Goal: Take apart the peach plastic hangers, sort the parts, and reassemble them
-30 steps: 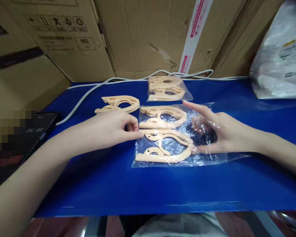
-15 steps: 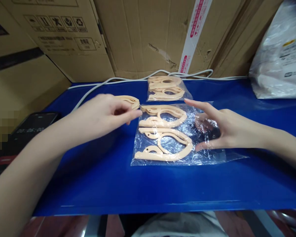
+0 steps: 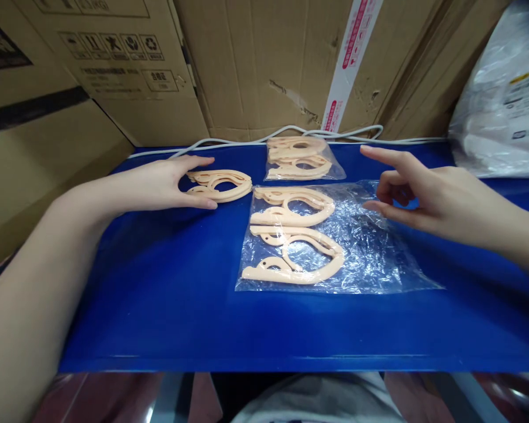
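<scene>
Beige folding hangers point(image 3: 229, 174), folded and stacked, lie on the blue table. My left hand point(image 3: 176, 183) is at their left end, thumb and index finger apart on either side; whether it touches them I cannot tell. A clear plastic bag point(image 3: 370, 258) lies flat in the middle, with folded beige hangers point(image 3: 321, 275) inside its left part. Its right part is crinkled and holds nothing visible. Over the bag's upper right side is my right hand point(image 3: 417, 191), index finger stretched out and thumb apart, the other fingers curled, nothing in it.
Behind the large bag lies a smaller clear bag of beige hangers point(image 3: 300, 160). A white cable point(image 3: 229, 141) runs along the table's back edge. Cardboard boxes point(image 3: 255, 70) wall off the back and left. A white plastic sack point(image 3: 502, 106) stands at the back right.
My left hand has moved left, off the bag's edge to the loose hangers, and its fingers have spread. The right hand has come away from the bag's right end, up and to the right.
</scene>
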